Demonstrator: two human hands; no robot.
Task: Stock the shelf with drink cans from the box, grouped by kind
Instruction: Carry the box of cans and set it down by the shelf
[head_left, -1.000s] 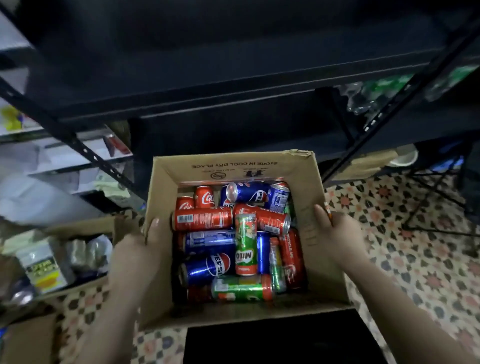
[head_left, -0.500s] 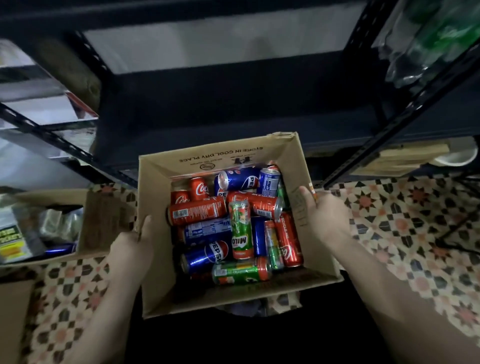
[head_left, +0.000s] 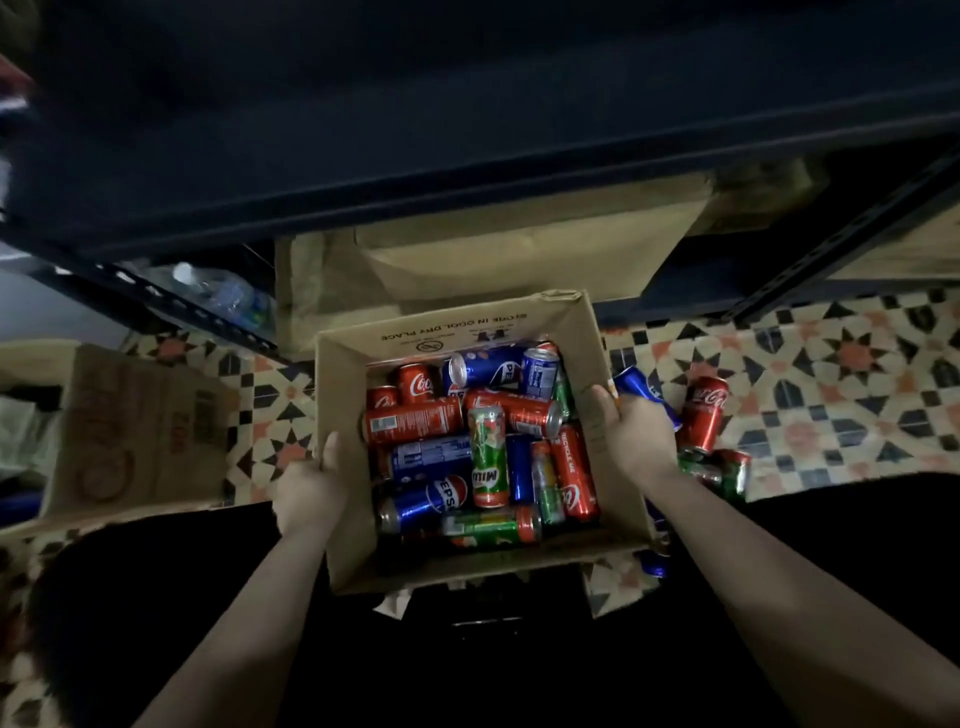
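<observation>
- Cardboard box (head_left: 347, 457), open at the top, flaps up; upside-down print on the far inner wall reads "STORE IN COOL DRY PLACE".
- Box is full of drink cans lying jumbled on their sides: red Coca-Cola cans (head_left: 413, 421), blue Pepsi cans (head_left: 426, 501), green Milo cans (head_left: 488, 457). Kinds are mixed, none grouped.
- Left hand (head_left: 309, 491) grips the box's left wall, thumb hooked over the rim on the inside, fingers out of sight on the outer face.
- Right hand (head_left: 636, 434) clasps the right wall the same way, thumb on the inside near the top edge, fingers wrapped outside.
- Box sits between the two hands, both forearms reaching in from below; cannot tell whether its base touches the floor.
- Patterned tile floor (head_left: 841, 364) around the box. Just right of the right hand, loose cans lie on the tiles: a blue one (head_left: 641, 392) touching the knuckles, a red Coca-Cola can (head_left: 704, 415), green ones (head_left: 724, 470) beside the wrist.
- Dark metal shelf (head_left: 467, 156) directly beyond the box, its lowest level holding a plain carton (head_left: 519, 249).
- Another cardboard carton (head_left: 140, 431) to the left on the floor; a plastic bottle (head_left: 218, 291) under the rack.
</observation>
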